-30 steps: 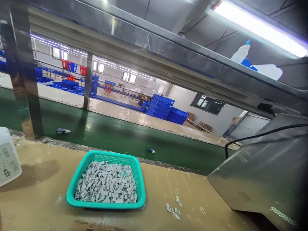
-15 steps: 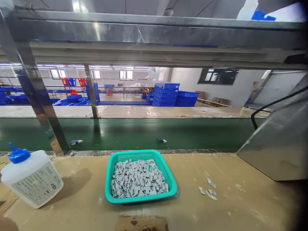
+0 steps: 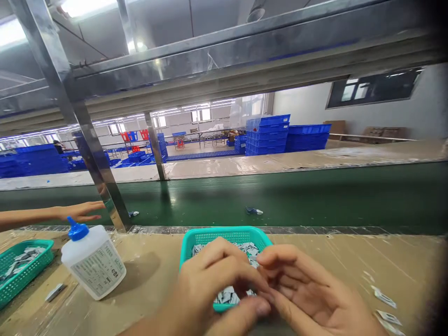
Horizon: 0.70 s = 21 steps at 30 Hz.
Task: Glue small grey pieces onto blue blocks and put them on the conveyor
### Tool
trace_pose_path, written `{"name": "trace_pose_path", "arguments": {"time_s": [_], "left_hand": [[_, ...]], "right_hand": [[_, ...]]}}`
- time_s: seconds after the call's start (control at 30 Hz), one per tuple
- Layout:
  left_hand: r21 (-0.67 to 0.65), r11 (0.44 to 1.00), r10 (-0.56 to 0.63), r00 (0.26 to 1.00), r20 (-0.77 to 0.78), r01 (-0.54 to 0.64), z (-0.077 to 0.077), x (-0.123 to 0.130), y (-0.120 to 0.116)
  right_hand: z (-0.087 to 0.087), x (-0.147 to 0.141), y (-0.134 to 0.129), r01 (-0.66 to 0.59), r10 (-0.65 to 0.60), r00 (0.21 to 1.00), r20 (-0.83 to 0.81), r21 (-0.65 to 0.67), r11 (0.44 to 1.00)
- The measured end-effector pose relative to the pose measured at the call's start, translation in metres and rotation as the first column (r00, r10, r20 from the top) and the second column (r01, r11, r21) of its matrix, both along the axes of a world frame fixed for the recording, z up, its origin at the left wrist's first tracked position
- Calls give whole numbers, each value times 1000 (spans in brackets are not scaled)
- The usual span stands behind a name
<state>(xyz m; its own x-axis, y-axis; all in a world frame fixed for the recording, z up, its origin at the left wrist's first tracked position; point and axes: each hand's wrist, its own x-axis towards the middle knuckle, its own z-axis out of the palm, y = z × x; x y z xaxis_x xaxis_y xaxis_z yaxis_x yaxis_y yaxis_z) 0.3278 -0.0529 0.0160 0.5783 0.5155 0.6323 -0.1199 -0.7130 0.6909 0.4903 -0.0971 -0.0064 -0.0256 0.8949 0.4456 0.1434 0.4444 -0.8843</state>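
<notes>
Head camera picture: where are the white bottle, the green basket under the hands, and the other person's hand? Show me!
White bottle (image 3: 94,266): head view, on its paper label.
Green basket (image 3: 224,236): head view, on its far rim.
Other person's hand (image 3: 80,211): head view, on the back of the hand.

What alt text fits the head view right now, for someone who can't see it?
The left hand and right hand meet fingertip to fingertip over a teal basket of grey pieces; whether they hold one is hidden. Left of them stands a white bottle, and beyond it a co-worker's hand reaches near a green conveyor.
</notes>
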Motion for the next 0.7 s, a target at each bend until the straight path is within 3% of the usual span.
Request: {"name": "trace_pose_path", "arguments": {"time_s": [0.1,0.2,0.27,0.33,0.4,0.47,0.57,0.7], "left_hand": [[-245,970,-6,1000,-18,1,-9,11,10],[-530,844,-145,986,-78,82,-16,15,16],[-629,772,-199,975,-103,91,-20,19,19],[-667,741,-208,972,-109,84,-24,25,22],[-680,726,-216,972,-92,97,-30,33,23],[-729,674,-216,976,-37,122,-35,40,25],[-839,511,-220,972,79,184,-39,50,29],[-931,281,-257,953,160,232,-34,60,37]], "right_hand": [[-6,5,-3,89,-86,995,44,-75,993],[-13,12,-5,53,-43,995,94,-109,993],[-16,15,-5,26,-17,997,73,-122,992],[-19,18,-5,38,-30,996,88,-91,995],[-22,21,-6,106,-111,973,204,33,994],[-26,27,-7,157,-259,894,367,286,945],[-30,37,-6,110,-455,741,493,580,807],[-30,48,-3,84,-531,675,512,662,745]]}}
